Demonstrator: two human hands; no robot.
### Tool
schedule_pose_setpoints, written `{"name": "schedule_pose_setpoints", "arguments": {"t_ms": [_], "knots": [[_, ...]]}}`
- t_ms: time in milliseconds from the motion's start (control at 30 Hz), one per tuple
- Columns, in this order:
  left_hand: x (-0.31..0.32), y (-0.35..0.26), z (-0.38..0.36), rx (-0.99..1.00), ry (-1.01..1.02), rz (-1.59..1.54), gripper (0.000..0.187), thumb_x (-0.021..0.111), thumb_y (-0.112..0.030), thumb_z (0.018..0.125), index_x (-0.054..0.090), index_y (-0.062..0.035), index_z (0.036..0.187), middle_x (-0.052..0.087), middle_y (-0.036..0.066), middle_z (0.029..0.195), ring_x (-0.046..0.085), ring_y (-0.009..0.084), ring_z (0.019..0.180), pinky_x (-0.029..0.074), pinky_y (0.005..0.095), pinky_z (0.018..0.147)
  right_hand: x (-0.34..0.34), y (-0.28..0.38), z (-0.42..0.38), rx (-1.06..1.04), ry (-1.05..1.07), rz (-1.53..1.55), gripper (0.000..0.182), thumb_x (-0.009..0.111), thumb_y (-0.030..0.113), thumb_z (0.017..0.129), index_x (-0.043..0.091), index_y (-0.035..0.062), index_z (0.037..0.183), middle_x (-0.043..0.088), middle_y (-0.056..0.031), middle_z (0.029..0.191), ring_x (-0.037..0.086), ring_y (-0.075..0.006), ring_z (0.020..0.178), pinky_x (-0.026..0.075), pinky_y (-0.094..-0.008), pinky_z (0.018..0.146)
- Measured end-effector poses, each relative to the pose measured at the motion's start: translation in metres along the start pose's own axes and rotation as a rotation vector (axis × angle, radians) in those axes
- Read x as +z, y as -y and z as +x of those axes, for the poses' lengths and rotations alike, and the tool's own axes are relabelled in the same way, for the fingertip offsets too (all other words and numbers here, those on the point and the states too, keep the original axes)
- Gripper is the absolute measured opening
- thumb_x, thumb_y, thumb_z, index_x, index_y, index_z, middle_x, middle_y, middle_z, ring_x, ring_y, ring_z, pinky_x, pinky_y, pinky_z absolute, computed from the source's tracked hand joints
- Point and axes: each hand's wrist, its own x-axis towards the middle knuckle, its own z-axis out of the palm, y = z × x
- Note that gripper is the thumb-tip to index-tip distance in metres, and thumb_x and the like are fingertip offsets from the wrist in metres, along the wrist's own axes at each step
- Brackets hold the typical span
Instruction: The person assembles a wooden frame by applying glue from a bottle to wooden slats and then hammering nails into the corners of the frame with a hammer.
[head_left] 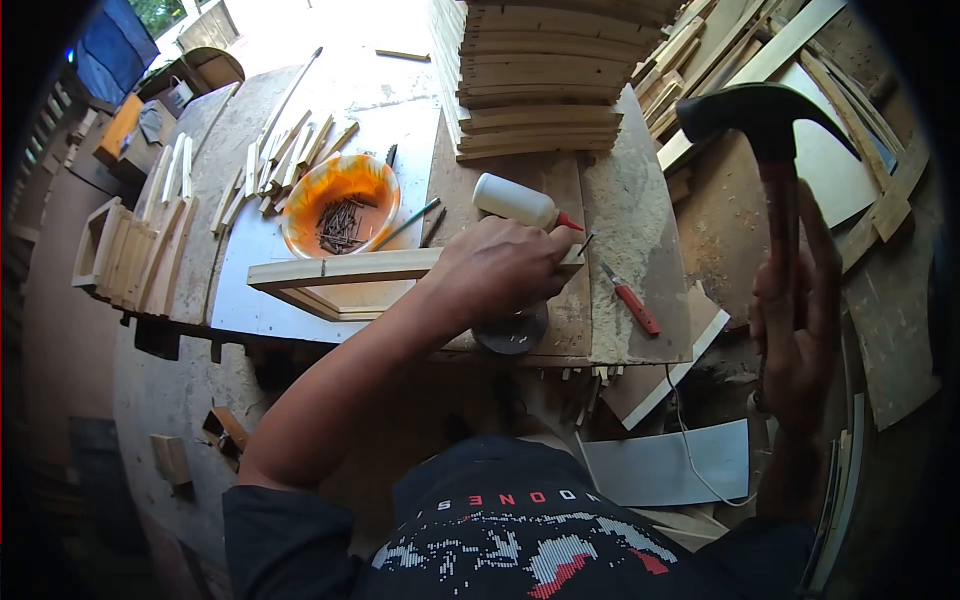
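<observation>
A small wooden frame [385,264] stands on edge at the front of the workbench. Over its right end is my left hand [500,262], closed, with a thin nail [587,243] sticking up at its fingertips. My right hand [797,335] grips the handle of a claw hammer [765,115], raised on the right with its head up. Behind my left hand lies a white glue bottle [512,200] with a red tip. A dark round block [512,332] is partly hidden below that hand. To the right rests a red-handled tool [632,305].
An orange and white bowl [293,225] holds many nails, with a teal pencil [410,225] beside it. Wooden strips are stacked high [555,60] at the back. More frames [140,250] and loose sticks [290,160] lie left; scrap boards [790,60] fill the right.
</observation>
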Motion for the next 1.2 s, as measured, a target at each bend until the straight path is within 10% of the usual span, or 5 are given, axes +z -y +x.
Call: {"name": "schedule_pose_setpoints", "arguments": {"t_ms": [367, 567, 833, 1067, 1200], "knots": [[-0.001, -0.003, -0.001, -0.012, -0.006, 0.032, 0.032, 0.061, -0.032, 0.088, 0.050, -0.0036, 0.100, 0.065, 0.017, 0.073, 0.065, 0.0366, 0.071, 0.048, 0.0478, 0.064, -0.023, 0.000, -0.004, -0.024, -0.121, -0.036, 0.046, 0.046, 0.013, 0.101, 0.038, 0.0061, 0.146, 0.057, -0.0129, 0.133, 0.051, -0.0048, 0.070, 0.040, -0.0180, 0.054], [-0.002, -0.003, -0.002, 0.004, -0.015, 0.025, 0.031, 0.061, -0.031, 0.088, 0.050, -0.0039, 0.100, 0.065, 0.017, 0.071, 0.064, 0.0365, 0.069, 0.048, 0.0480, 0.063, 0.019, -0.005, -0.003, 0.016, 0.371, -0.182, 0.052, 0.048, -0.002, 0.093, 0.044, 0.0088, 0.144, 0.060, -0.0166, 0.128, 0.061, -0.0249, 0.108, 0.049, -0.0388, 0.092], [0.001, -0.002, -0.002, 0.005, -0.025, 0.017, 0.031, 0.059, -0.031, 0.089, 0.049, -0.0038, 0.101, 0.065, 0.017, 0.072, 0.064, 0.0367, 0.069, 0.048, 0.0483, 0.063, 0.006, -0.012, -0.008, -0.150, -0.104, 0.074, 0.054, 0.049, 0.007, 0.097, 0.033, 0.0107, 0.149, 0.062, -0.0117, 0.115, 0.050, -0.0082, 0.069, 0.042, -0.0250, 0.056], [-0.002, -0.004, -0.001, -0.001, -0.014, 0.053, 0.032, 0.059, -0.034, 0.091, 0.049, -0.0042, 0.097, 0.064, 0.017, 0.070, 0.064, 0.0366, 0.068, 0.047, 0.0480, 0.062, 0.015, -0.007, -0.009, -0.094, 0.149, -0.021, 0.049, 0.054, 0.001, 0.094, 0.046, 0.0090, 0.142, 0.062, -0.0186, 0.123, 0.063, -0.0283, 0.108, 0.054, -0.0356, 0.086], [0.002, -0.004, -0.003, 0.007, -0.040, 0.029, 0.032, 0.058, -0.035, 0.092, 0.048, -0.0043, 0.095, 0.063, 0.017, 0.068, 0.063, 0.0369, 0.066, 0.047, 0.0484, 0.061, -0.028, -0.007, -0.009, -0.147, -0.234, 0.129, 0.035, 0.051, 0.014, 0.100, 0.048, 0.0010, 0.133, 0.059, -0.0079, 0.090, 0.055, -0.0090, 0.069, 0.043, -0.0200, 0.056]]}}
